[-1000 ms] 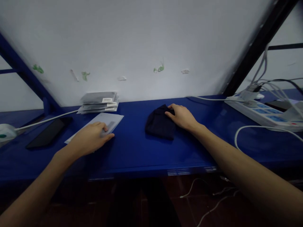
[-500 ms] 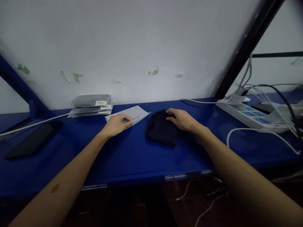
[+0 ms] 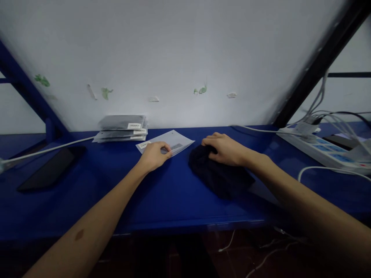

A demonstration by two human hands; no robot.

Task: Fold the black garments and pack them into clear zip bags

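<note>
My left hand point(image 3: 157, 155) is at the near edge of a translucent plastic bag point(image 3: 176, 139) with a small white label. Its thumb and fingers pinch the bag's edge, and the bag lies flat on the blue table point(image 3: 162, 204). To the right, my right hand point(image 3: 224, 150) grips a dark, folded piece of cloth point(image 3: 222, 177). My fingers are curled into its far side, and the cloth spreads toward the table's front edge. Its exact kind is hard to make out in the dim light.
A stack of several labelled plastic bags point(image 3: 123, 127) stands against the wall, behind my left hand. A black phone-like slab point(image 3: 52, 170) lies at the left beside a white cable point(image 3: 49, 149). At the right is a white power strip point(image 3: 324, 150) with tangled cables.
The cloth has shifted right and toward me, looser in shape, with my right hand now gripping it more firmly. My left hand stays at the bag's edge. The view has turned slightly left.
</note>
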